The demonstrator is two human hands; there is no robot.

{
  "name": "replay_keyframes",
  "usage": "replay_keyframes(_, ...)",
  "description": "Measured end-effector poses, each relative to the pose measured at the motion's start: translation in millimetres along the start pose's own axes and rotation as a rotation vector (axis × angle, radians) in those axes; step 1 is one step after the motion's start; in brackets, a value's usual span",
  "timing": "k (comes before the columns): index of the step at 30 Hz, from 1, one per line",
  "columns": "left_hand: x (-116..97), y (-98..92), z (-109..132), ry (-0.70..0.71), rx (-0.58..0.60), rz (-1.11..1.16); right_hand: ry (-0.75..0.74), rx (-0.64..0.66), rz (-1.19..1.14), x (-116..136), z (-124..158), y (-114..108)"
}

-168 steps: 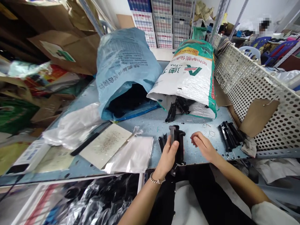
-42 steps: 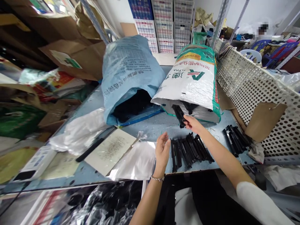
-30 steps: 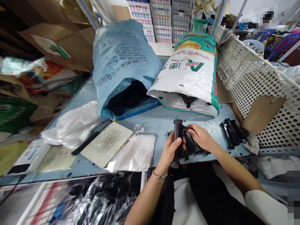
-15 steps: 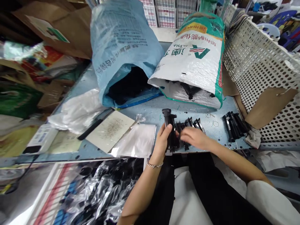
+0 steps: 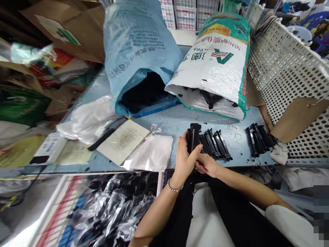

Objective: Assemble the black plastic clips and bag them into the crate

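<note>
Near the table's front edge my left hand (image 5: 185,156) is wrapped round a long black plastic part (image 5: 193,135), its upper end rising above my fingers. My right hand (image 5: 207,164) meets the left from below with curled fingers, close to the part's lower end; whatever is in them is hidden. Just to the right lies a row of similar black plastic parts (image 5: 216,144) with shiny strips. Another group of black parts (image 5: 258,139) rests farther right.
Behind my hands lie an open blue bag (image 5: 141,44) and a white-and-green sack (image 5: 216,72), both with black contents. Left are a cream card (image 5: 123,140) and clear plastic bags (image 5: 150,154). A perforated white basket (image 5: 290,72) stands right. Below left are plastic-wrapped black items (image 5: 115,202).
My right hand has moved from the row of parts down to the lower end of the held part. My left hand has turned, with its thumb across the part. The row shows more fully.
</note>
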State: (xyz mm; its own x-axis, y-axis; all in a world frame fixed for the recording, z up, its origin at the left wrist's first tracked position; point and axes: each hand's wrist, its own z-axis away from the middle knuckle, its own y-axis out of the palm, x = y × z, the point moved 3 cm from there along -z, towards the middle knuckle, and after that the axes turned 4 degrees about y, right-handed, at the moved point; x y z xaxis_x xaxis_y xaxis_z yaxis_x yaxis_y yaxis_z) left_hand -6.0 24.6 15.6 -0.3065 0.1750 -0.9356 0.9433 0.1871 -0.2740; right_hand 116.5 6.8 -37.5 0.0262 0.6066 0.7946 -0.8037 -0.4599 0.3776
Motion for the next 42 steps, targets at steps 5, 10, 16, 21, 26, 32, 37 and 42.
replay_keyframes(5,-4.0,-0.4,3.1,0.046,0.05,-0.059,0.285,0.203,-0.295,-14.6,-9.0,8.9)
replay_keyframes(10,4.3,-8.4,5.2,-0.123,0.088,0.259,0.14,0.048,0.157,3.3,0.7,-2.8)
replay_keyframes(16,15.8,-29.8,10.9,-0.431,0.056,0.576,-0.326,-0.329,0.681,65.8,22.4,-22.2)
replay_keyframes(21,21.7,-35.6,21.1,-0.309,0.087,0.477,-0.379,-0.323,0.492,80.1,15.3,-16.8)
replay_keyframes(26,18.7,-36.9,27.2,0.051,0.176,0.118,0.087,0.262,-0.156,64.9,6.0,2.4)
replay_keyframes(32,14.9,-33.1,35.8,0.243,0.293,0.039,0.092,0.492,-0.341,57.0,21.1,6.2)
replay_keyframes(37,10.1,-29.7,38.8,0.2,0.409,0.066,-0.182,0.106,0.292,65.0,38.4,-7.1)
replay_keyframes(42,5.2,-26.2,38.6,0.149,0.479,0.062,-0.472,-0.332,1.003,81.3,59.3,-17.6)
